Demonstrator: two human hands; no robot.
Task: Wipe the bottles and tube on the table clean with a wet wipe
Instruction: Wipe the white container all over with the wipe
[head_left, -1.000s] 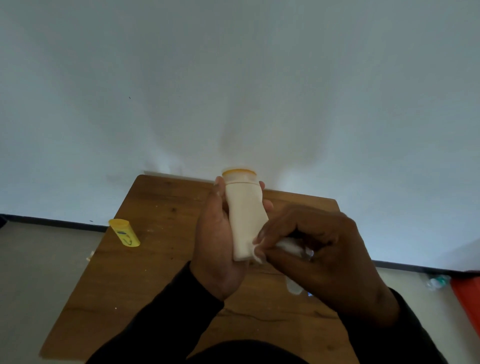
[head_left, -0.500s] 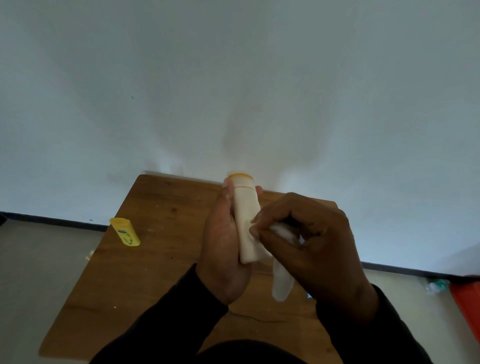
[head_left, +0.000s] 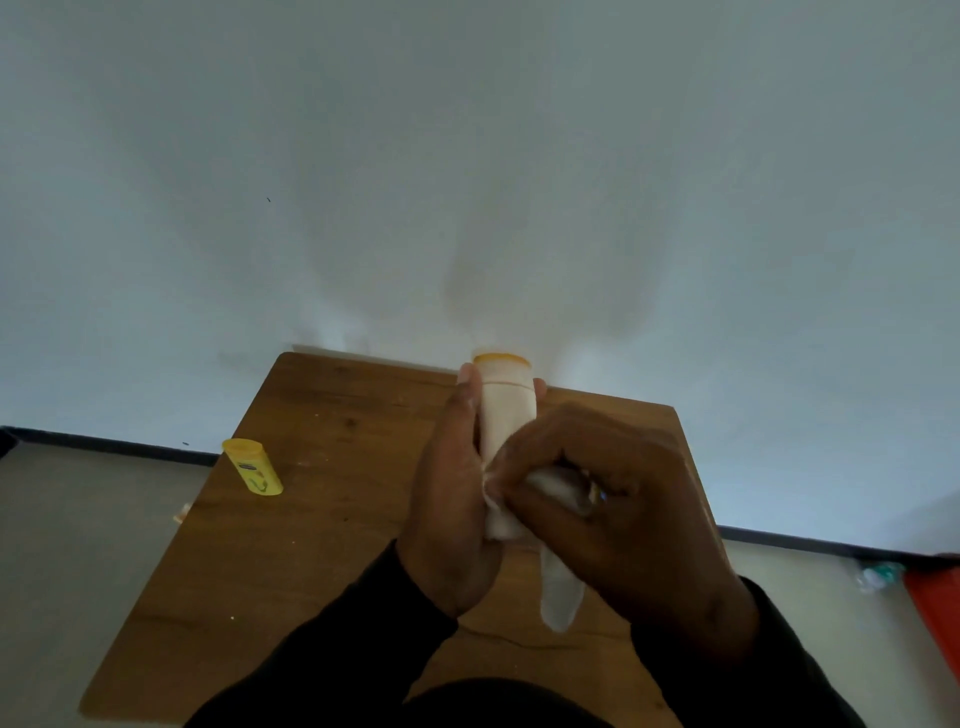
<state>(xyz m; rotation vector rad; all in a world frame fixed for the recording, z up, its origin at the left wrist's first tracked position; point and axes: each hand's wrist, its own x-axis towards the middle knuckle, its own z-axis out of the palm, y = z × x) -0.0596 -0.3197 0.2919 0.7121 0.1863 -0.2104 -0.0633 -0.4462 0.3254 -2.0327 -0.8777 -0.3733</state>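
Head view: two bottles, white bottle in left hand, right hand fingers pinching one wipe.

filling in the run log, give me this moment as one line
left hand holds white bottle upright | right hand presses wet wipe on its lower side | yellow bottle on table

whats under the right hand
The wet wipe, bunched against the white bottle, its tail hanging below the right hand. The table beneath is covered.
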